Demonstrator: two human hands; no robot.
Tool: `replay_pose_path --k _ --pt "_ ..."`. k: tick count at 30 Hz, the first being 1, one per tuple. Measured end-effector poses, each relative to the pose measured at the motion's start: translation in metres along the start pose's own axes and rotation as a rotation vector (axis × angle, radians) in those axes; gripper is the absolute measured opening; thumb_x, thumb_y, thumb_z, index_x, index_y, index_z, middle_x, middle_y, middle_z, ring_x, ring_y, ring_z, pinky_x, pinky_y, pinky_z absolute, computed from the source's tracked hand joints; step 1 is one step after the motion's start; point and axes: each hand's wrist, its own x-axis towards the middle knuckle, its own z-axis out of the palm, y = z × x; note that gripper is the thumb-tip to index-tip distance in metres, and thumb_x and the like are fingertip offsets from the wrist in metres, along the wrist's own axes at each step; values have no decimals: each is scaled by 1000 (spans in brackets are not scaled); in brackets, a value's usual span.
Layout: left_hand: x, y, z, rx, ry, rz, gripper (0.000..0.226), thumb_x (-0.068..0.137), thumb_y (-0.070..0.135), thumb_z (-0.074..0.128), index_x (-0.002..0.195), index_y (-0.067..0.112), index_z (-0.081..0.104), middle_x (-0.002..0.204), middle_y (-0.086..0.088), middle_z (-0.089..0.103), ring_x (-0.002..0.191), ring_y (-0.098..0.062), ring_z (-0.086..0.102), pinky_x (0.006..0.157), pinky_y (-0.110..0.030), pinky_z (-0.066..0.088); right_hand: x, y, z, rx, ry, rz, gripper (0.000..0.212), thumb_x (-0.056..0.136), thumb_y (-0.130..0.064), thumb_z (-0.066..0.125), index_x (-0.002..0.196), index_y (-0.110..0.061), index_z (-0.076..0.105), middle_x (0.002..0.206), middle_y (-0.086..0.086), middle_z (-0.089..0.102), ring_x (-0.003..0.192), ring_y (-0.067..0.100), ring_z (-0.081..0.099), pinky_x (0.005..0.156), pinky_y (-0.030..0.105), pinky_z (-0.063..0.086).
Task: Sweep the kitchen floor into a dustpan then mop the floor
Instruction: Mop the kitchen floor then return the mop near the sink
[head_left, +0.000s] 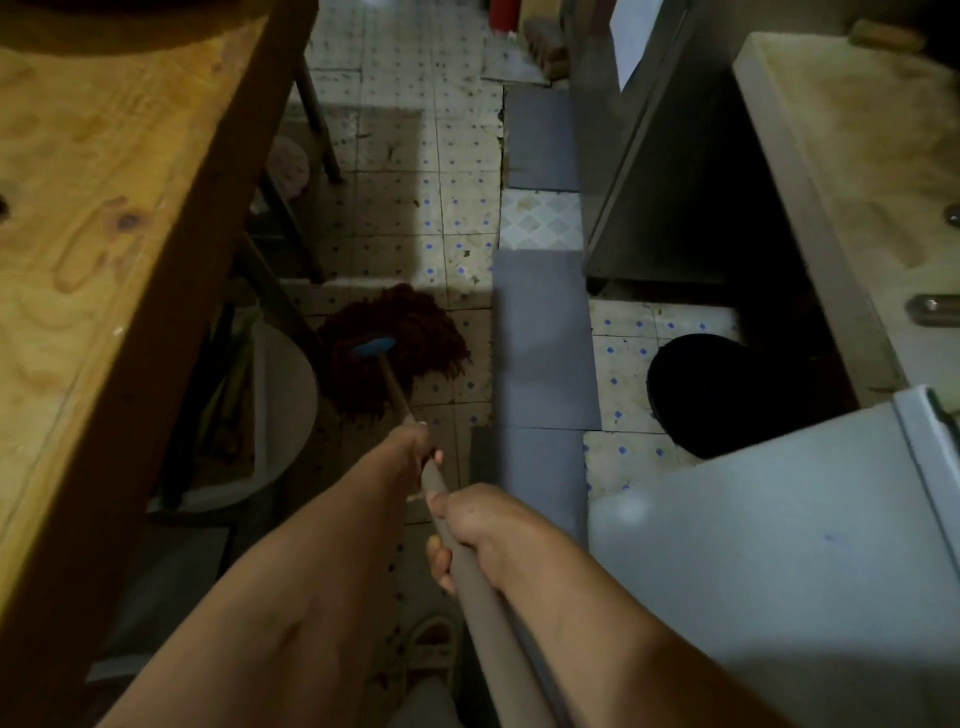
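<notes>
While the dark red string mop head (397, 345) lay on the patterned tile floor (457, 208), the left grip (410, 449) and right grip (480, 525) both clasped its grey handle (485, 597).

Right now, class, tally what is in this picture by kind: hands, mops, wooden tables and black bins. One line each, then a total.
Hands: 2, the left hand and the right hand, both gripping the handle
Mops: 1, the mop
Wooden tables: 1, the wooden table
Black bins: 1, the black bin
Total: 5

Both hands clenched (left (413, 452) ahead, right (470, 525))
</notes>
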Motion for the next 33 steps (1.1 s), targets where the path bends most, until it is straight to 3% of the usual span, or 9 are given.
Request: replay_pose_path --k 4,14,17,19,21,23,25,29,33 --pt "-51 -53 8 -29 -6 -65 38 104 24 32 77 1 44 67 -8 39 57 -16 37 50 -25 32 -28 61 -13 -22 -7 13 20 97 -29 48 84 -15 48 74 4 45 54 10 41 35 13 36" --pt "-141 -204 -1 -105 62 -171 46 103 30 35 69 0 44 65 -9 44 57 -20 39 73 -28 37 -65 216 -19 -262 -2 21 16 98 -28 45 91 -15 50 72 4 45 55 11 43 43 21 39" --pt "-142 -218 -5 -111 72 -129 43 104 28 33 75 0 49 65 -9 44 55 -21 38 55 -26 32 -58 231 -11 -281 60 -91 30 92 -40 47 110 -17 52 78 6 53 60 17 52 57 28 48" --pt "-138 -221 -2 -94 72 -100 40 104 25 31 106 -7 54 73 -14 52 55 -22 38 51 -25 31 -54 235 -17 -250 70 -122 37 89 -45 47 114 -17 52 80 8 54 58 20 53 55 29 47" --pt "-142 -219 9 -56 67 -74 40 104 21 30 131 -6 45 109 -25 60 68 -24 48 64 -29 44 -51 240 -23 -182 39 -72 32 91 -42 48 112 -18 50 78 8 51 52 17 48 44 22 41" --pt "-144 -220 25 -11 57 -61 35 104 21 29 116 1 55 111 -21 60 82 -27 54 77 -35 49 -55 244 -32 -103 16 -7 22 95 -38 48 97 -17 50 74 7 46 48 14 43 38 16 37" --pt "-152 -221 44 12 23 -94 37 104 17 31 78 0 50 76 -12 52 62 -24 46 56 -31 41 -63 251 -51 6 16 32 28 95 -38 50 80 -15 48 69 6 44 47 12 39 35 11 35" --pt "-171 -224 84 42 -83 -112 33 102 12 34 89 -9 55 65 -9 42 53 -19 37 44 -26 32 -92 262 -83 91 98 29 34 95 -40 49 76 -13 49 60 4 43 42 9 38 34 11 33" --pt "-172 -220 90 80 -128 -132 41 102 12 32 63 4 41 60 -9 40 42 -18 40 29 -15 29 -97 257 -89 94 111 20 30 96 -37 50 78 -13 51 63 5 46 43 9 41 36 14 36"
